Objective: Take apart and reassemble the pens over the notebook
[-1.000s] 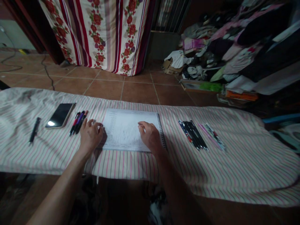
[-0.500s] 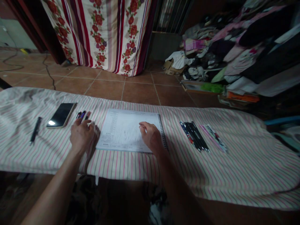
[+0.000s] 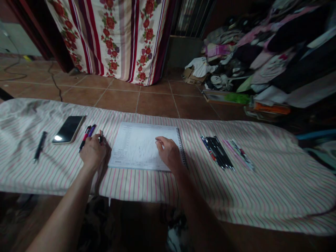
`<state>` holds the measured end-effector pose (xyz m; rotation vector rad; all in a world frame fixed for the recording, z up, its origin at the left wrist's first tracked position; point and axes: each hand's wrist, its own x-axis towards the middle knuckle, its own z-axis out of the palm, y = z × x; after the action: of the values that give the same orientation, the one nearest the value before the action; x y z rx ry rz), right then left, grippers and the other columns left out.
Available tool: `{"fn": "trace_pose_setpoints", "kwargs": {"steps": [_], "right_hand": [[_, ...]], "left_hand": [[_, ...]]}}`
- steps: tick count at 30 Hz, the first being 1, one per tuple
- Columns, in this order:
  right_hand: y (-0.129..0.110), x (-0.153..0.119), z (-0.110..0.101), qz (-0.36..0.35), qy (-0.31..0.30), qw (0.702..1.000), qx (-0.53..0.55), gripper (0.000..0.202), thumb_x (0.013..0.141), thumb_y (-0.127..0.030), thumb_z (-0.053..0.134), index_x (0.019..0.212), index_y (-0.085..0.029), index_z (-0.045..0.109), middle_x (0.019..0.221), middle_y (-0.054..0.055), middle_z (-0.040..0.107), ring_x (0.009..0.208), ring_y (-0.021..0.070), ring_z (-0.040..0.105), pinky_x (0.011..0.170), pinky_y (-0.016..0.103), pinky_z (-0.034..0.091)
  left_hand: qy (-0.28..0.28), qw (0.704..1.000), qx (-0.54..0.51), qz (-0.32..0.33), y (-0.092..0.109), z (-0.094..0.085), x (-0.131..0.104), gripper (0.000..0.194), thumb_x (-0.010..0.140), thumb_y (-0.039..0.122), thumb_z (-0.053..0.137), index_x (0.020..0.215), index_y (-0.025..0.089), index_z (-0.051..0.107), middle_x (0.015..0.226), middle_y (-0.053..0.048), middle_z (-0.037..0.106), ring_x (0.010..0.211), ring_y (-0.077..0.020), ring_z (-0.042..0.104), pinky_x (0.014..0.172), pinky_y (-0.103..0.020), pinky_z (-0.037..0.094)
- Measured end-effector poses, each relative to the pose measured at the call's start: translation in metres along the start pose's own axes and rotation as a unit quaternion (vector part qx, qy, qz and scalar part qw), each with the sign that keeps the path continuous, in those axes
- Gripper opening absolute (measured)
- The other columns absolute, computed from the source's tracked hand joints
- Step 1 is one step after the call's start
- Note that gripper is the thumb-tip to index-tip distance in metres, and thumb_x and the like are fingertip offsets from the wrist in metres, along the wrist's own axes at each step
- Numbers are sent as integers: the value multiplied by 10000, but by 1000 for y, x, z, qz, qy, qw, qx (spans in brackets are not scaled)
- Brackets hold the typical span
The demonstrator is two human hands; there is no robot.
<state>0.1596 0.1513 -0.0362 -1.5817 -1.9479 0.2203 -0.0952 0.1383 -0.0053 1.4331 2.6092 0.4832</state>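
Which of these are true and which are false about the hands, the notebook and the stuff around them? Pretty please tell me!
1. The smartphone lies to the left of the spiral notebook. True.
2. The left hand rests on the smartphone. False: it is at the pens between the smartphone and the notebook.
3. The right hand is over the notebook. True.
4. The notebook's spiral binding runs along its left edge. False: it runs along the right edge.
5. The curtain has red flowers on it. True.
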Motion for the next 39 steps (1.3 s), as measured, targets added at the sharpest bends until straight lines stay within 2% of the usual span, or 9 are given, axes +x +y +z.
{"fn": "trace_pose_setpoints", "kwargs": {"steps": [7, 12, 15, 18, 20, 22, 29, 33, 39], "right_hand": [[-2, 1, 0, 4, 3, 1000, 2, 214, 846, -172, 490, 955, -169, 674, 920, 58, 726, 845, 214, 623, 820, 306, 442], [-3, 1, -3, 12, -10, 1000, -6, 209, 843, -170, 500, 960, -175, 674, 947, 55, 726, 856, 216, 627, 820, 302, 441], [-5, 1, -6, 19, -15, 1000, -1, 217, 843, -170, 497, 964, -166, 677, 952, 72, 724, 864, 222, 628, 828, 311, 441], [-7, 2, -7, 36, -19, 999, 23, 227, 836, -177, 499, 970, -163, 681, 939, 82, 724, 869, 229, 633, 832, 321, 448], [-7, 3, -7, 61, -21, 996, 57, 222, 825, -191, 507, 957, -182, 684, 929, 75, 726, 852, 220, 643, 824, 320, 457], [-8, 5, -5, 92, -24, 988, 118, 214, 822, -212, 502, 937, -211, 682, 898, 53, 731, 830, 198, 656, 801, 305, 468], [-9, 12, -5, 183, -54, 922, 338, 304, 835, -438, 462, 827, -203, 655, 734, 20, 689, 575, 125, 598, 521, 225, 426], [-11, 12, -9, 219, -38, 900, 375, 365, 786, -519, 508, 723, -185, 641, 653, 8, 628, 509, 100, 516, 455, 204, 356], [-12, 10, -13, 248, -28, 882, 400, 328, 749, -494, 563, 678, -179, 616, 600, -13, 578, 495, 86, 471, 451, 192, 335]], "left_hand": [[6, 993, -113, 17, 15, -4, -5, 478, 771, 188, 504, 1247, 138, 519, 1084, -141, 668, 1035, -313, 605, 864, -421, 452], [-42, 974, -221, 33, 25, 7, -8, 460, 740, 189, 486, 1193, 167, 560, 1003, -97, 684, 825, -226, 644, 715, -326, 464], [-73, 940, -328, 55, 33, 17, -12, 445, 697, 211, 502, 1128, 149, 595, 928, -80, 664, 691, -167, 602, 611, -269, 443], [-133, 880, -452, 54, 45, 23, -22, 466, 633, 227, 550, 1085, 128, 608, 863, -51, 631, 615, -123, 550, 570, -241, 420], [-170, 850, -495, 60, 54, 24, -30, 451, 610, 246, 578, 1043, 125, 622, 827, -33, 620, 603, -110, 530, 570, -232, 410], [-188, 838, -507, 69, 61, 25, -37, 431, 606, 245, 580, 1019, 131, 632, 831, -29, 625, 616, -109, 526, 585, -230, 406], [-218, 847, -470, 116, 84, 25, -56, 397, 629, 205, 535, 1001, 129, 651, 859, -37, 653, 575, -99, 501, 554, -227, 403], [-219, 861, -432, 155, 91, 24, -63, 357, 626, 171, 505, 942, 140, 668, 795, -25, 670, 545, -103, 495, 548, -232, 412], [-224, 860, -416, 195, 93, 29, -69, 339, 655, 190, 499, 945, 134, 665, 777, -27, 664, 579, -118, 525, 567, -239, 416]]}}
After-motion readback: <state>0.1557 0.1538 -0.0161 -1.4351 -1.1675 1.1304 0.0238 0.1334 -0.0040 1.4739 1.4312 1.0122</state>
